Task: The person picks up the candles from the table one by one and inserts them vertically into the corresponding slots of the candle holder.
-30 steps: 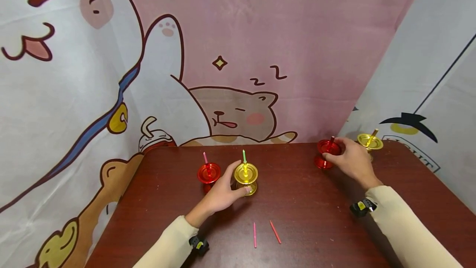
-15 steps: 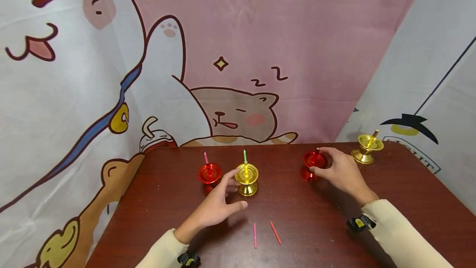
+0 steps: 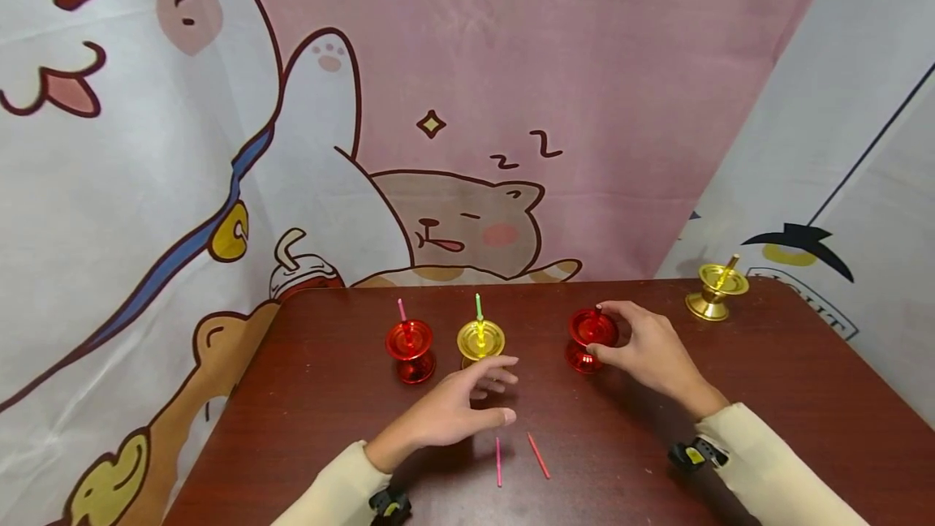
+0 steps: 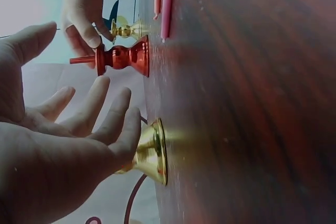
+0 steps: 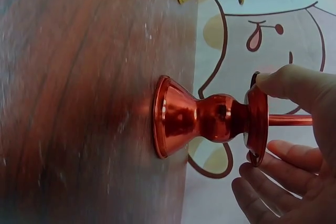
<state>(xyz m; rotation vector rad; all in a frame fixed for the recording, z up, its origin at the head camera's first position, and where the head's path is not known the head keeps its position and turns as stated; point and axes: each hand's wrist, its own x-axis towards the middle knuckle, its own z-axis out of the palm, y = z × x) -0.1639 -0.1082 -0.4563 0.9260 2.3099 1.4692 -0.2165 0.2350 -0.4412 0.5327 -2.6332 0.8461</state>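
My right hand (image 3: 653,355) pinches the dish rim of a shiny red candle holder (image 5: 218,119) between thumb and fingers. A thin red candle (image 5: 289,120) stands upright in that holder. Its base is right at the tabletop. My left hand (image 3: 453,404) holds nothing, its fingers spread and loosely bent, in front of a gold candle holder (image 3: 476,338) that carries a green candle (image 3: 478,307). In the head view the left hand hides that holder's base. Left of it is another red holder (image 3: 415,365) with a pink candle (image 3: 402,311).
A second gold holder (image 3: 710,300) with a gold-coloured candle stands at the table's back right corner. Two loose candles, one pink (image 3: 499,461) and one orange-red (image 3: 539,457), lie near the front. A printed cartoon curtain (image 3: 621,104) hangs behind the brown table (image 3: 329,445).
My right hand has moved the red holder left and nearer, away from the far gold one. My left hand has let go of the middle gold holder and drawn back toward the front.
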